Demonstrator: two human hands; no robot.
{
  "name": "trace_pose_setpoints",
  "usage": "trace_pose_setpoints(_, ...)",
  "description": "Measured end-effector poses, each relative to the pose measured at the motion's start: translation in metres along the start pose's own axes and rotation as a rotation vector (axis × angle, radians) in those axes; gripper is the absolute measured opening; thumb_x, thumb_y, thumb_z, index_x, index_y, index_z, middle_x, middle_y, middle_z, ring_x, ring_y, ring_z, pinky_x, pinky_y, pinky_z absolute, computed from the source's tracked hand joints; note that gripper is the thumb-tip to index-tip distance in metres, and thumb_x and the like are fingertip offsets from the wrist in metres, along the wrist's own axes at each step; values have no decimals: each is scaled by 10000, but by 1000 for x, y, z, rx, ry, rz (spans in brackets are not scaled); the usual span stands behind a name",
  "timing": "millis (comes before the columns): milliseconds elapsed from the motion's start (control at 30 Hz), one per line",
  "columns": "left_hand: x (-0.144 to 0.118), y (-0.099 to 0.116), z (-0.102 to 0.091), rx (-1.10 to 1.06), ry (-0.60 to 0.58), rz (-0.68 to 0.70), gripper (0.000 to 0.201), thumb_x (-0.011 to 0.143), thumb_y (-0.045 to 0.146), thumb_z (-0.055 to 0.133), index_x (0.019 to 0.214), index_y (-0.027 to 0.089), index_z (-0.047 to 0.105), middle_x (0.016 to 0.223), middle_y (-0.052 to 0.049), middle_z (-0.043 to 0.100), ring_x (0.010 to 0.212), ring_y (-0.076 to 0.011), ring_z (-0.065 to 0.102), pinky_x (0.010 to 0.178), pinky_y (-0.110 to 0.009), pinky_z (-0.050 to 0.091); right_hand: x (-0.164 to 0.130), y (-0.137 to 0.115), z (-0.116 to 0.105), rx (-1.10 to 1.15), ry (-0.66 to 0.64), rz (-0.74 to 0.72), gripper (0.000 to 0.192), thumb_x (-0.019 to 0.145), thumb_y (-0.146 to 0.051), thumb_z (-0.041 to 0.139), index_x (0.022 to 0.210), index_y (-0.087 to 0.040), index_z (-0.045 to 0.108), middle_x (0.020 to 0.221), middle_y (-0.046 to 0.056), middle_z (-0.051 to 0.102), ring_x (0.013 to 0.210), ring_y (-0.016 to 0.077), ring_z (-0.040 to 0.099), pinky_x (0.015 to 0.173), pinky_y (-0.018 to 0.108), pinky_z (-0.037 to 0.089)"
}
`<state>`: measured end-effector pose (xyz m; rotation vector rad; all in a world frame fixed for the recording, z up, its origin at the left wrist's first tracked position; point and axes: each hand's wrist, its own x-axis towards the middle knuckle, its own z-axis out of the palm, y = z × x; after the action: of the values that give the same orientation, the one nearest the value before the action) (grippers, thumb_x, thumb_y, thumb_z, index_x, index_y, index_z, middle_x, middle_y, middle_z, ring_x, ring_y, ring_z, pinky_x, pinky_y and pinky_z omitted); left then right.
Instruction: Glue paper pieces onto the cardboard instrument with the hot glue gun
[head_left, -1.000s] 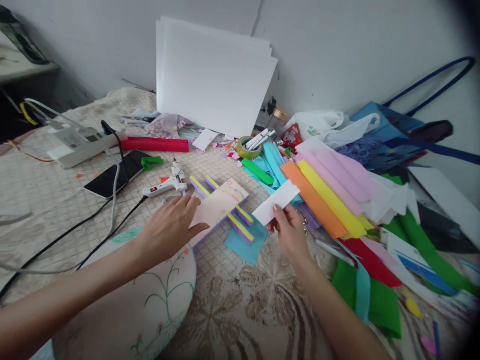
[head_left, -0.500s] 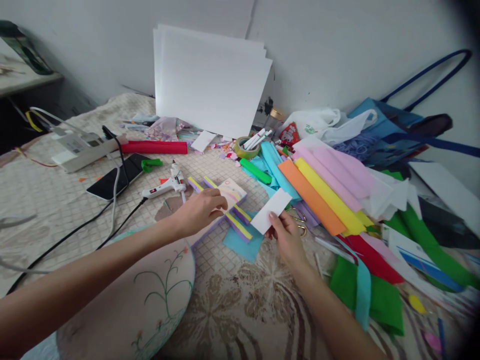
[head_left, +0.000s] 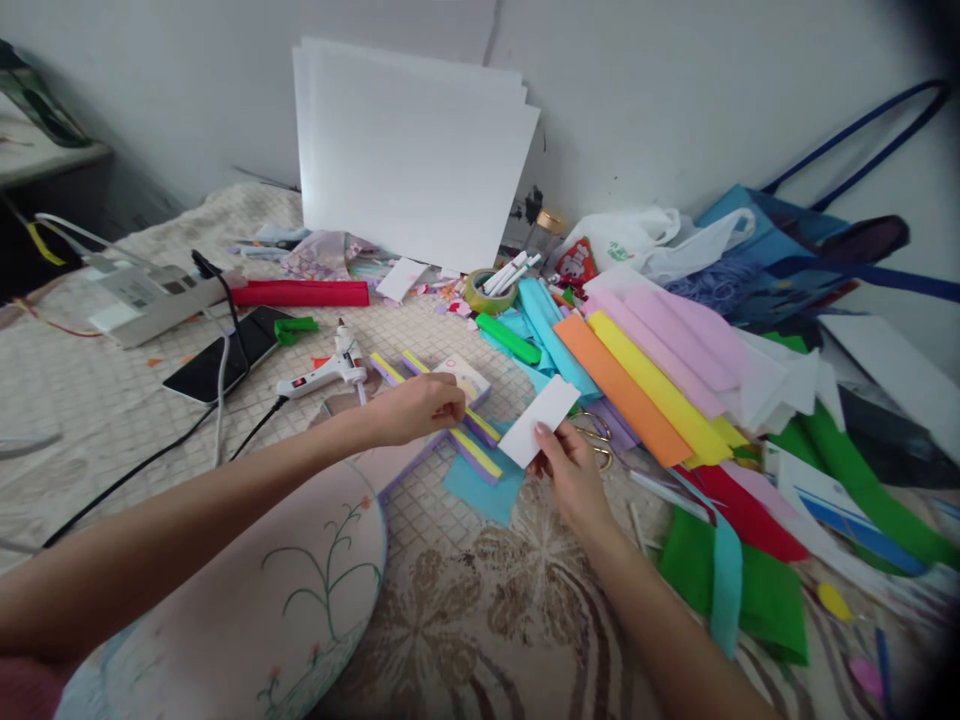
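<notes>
Closest to the person, a round pink cushion (head_left: 285,600) with a plant drawing sits under the left arm; the white card strip (head_left: 538,421) is the landmark here, a little way past the cushion and to its right. The right hand (head_left: 571,478) pinches the near end of the strip between thumb and fingers; the strip's long side runs from that near left end up and away to the right, and it tilts up off the bed. There is one strip in this hand. Just under the strip lies one blue felt square (head_left: 484,487). Left of the strip, the left hand (head_left: 416,407) is curled, with its fingertips pressing down on a pastel card board (head_left: 457,385); I cannot tell if it grips the board or only touches it. Two purple and yellow foam bars (head_left: 480,455) poke out from under that board, both pointing the same way as each other. Further left of the strip lie one white glue gun (head_left: 322,372) and one black phone (head_left: 221,355). Right of the strip, long felt sheets (head_left: 645,385) in orange, yellow and pink fan out. Far behind the strip, one roll of tape (head_left: 487,292) holds some white pens, and white paper sheets (head_left: 409,150) lean on the wall.
</notes>
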<state>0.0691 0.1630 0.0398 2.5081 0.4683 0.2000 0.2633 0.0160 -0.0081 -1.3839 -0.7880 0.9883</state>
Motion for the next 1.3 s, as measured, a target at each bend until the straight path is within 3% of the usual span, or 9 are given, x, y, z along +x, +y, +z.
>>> trace_pose_setpoints(433, -3, 2, 5, -22, 56, -74, 107, 805, 118, 440, 750, 151, 525, 788, -38, 585, 701, -132, 533, 663, -264, 404, 2, 3, -1, 17, -2, -2, 244, 808, -434, 634, 843, -197, 589, 604, -39, 546, 468, 89, 478, 430, 214, 376)
trace_pose_setpoints(633, -7, 0, 2, -64, 149, -142, 88, 816, 149, 449, 765, 158, 520, 723, -12, 577, 627, -114, 512, 594, -245, 384, 3, 3, -1, 15, -5, 7, 238, 815, -429, 631, 848, -198, 587, 605, -43, 551, 464, 88, 480, 429, 213, 373)
trace_pose_setpoints(800, -22, 18, -8, -121, 218, -204, 72, 822, 148, 472, 788, 160, 535, 710, 4, 592, 627, -100, 535, 580, -222, 404, 3, 4, -2, 20, -9, 4, 243, 814, -437, 626, 855, -200, 589, 602, -37, 554, 471, 96, 476, 434, 221, 372)
trace_pose_setpoints(900, -39, 39, -3, -195, 110, -182, 57, 792, 129, 524, 825, 166, 552, 739, 12, 594, 635, -97, 541, 595, -221, 427, 3, 3, -2, -2, -3, -7, 240, 822, -439, 616, 848, -202, 588, 582, -39, 550, 461, 100, 469, 428, 225, 360)
trace_pose_setpoints(967, -49, 50, 7, -194, -4, -84, 167, 747, 89, 577, 892, 172, 573, 848, -9, 612, 734, -119, 564, 661, -239, 447, 3, 2, -2, -19, 2, -18, 238, 824, -439, 613, 831, -202, 585, 562, -42, 542, 457, 102, 464, 429, 228, 358)
trace_pose_setpoints(1033, -58, 57, 19, -142, -79, 34, 80, 806, 96, 552, 785, 167, 584, 906, -36, 606, 815, -137, 568, 737, -263, 444, 2, 1, -2, -25, 1, -23, 239, 824, -441, 612, 817, -204, 580, 539, -45, 531, 459, 108, 468, 435, 231, 365)
trace_pose_setpoints(1100, -64, 60, 29, -49, -99, 52, 172, 873, 185, 534, 708, 164, 573, 838, -36, 605, 801, -153, 567, 762, -300, 431, 2, -1, -1, -22, -4, -24, 236, 829, -440, 606, 816, -207, 573, 531, -49, 525, 460, 111, 477, 437, 232, 372)
trace_pose_setpoints(1200, -70, 59, 34, 19, -57, -2, 53, 862, 180, 556, 905, 180, 586, 858, -30, 625, 831, -179, 577, 772, -331, 424, 4, -9, 2, -61, -20, -50, 227, 841, -431, 592, 815, -207, 568, 553, -47, 534, 464, 107, 493, 436, 227, 376)
trace_pose_setpoints(1300, -74, 54, 28, 86, 58, -41, 351, 811, 113, 576, 1142, 203, 502, 1048, -56, 617, 978, -218, 563, 831, -366, 422, 9, -20, 10, -167, -73, -120, 220, 846, -420, 583, 824, -202, 575, 554, -41, 547, 478, 112, 512, 449, 228, 387)
